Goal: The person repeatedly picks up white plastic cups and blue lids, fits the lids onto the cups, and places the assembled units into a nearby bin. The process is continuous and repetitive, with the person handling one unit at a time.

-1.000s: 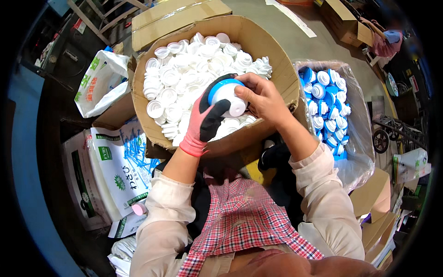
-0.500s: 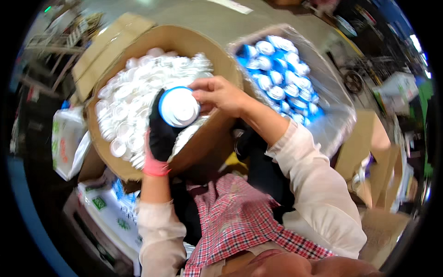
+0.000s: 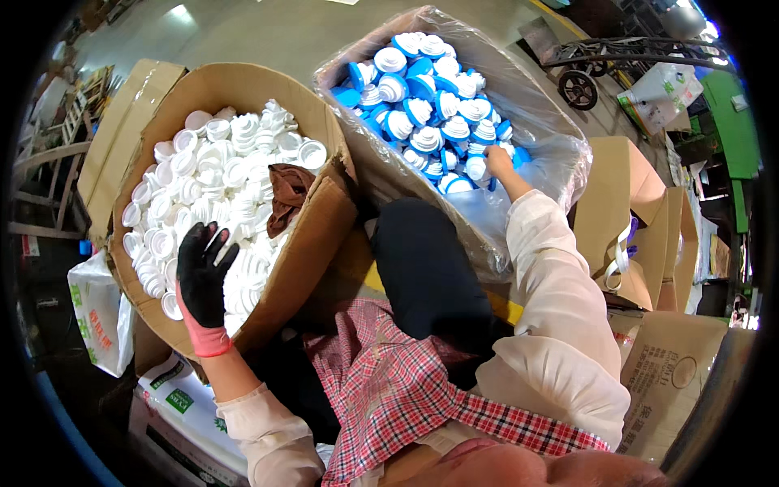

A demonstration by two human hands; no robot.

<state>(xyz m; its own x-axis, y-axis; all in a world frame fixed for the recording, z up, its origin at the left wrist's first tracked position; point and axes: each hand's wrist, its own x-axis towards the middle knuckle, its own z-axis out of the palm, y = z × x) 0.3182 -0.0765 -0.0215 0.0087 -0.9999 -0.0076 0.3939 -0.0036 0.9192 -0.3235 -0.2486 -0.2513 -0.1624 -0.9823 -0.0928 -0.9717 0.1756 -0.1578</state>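
Far left of your fingers, a white printed sack (image 3: 101,312) is slumping beside the cardboard box (image 3: 320,235), w/ printed cartons (image 3: 174,406) lying below your wrist.

Your left hand (image 3: 203,276), in a black glove w/ a pink cuff, is hovering over the white caps (image 3: 223,187) that are filling that box. Its fingers (image 3: 213,239) are spreading wide, gripping nothing; caps are lying under the fingertips and all round them. Whether the palm is touching the caps or floating just above, you can't tell from this angle. Up and to the right of those fingertips, a brown rag (image 3: 286,193) is lying on the caps against the box's right wall.

Between your 2 arms, your dark trouser knee (image 3: 422,272) is sitting next to the box, w/ the red checked cloth (image 3: 398,390) below it.

Your right hand (image 3: 497,162), bare, is reaching into the clear plastic bag (image 3: 552,150) of blue-and-white lids (image 3: 430,97). Its fingertips are sinking in among the lids, so they're prob. closing on one, but the grip is hidden: can't tell. Lids are piling up above and left of the fingers; the bag's wall is bulging just right of them.

Right of the bag, brown cartons (image 3: 625,219) are standing; a wheeled trolley (image 3: 580,85) is sitting well beyond.
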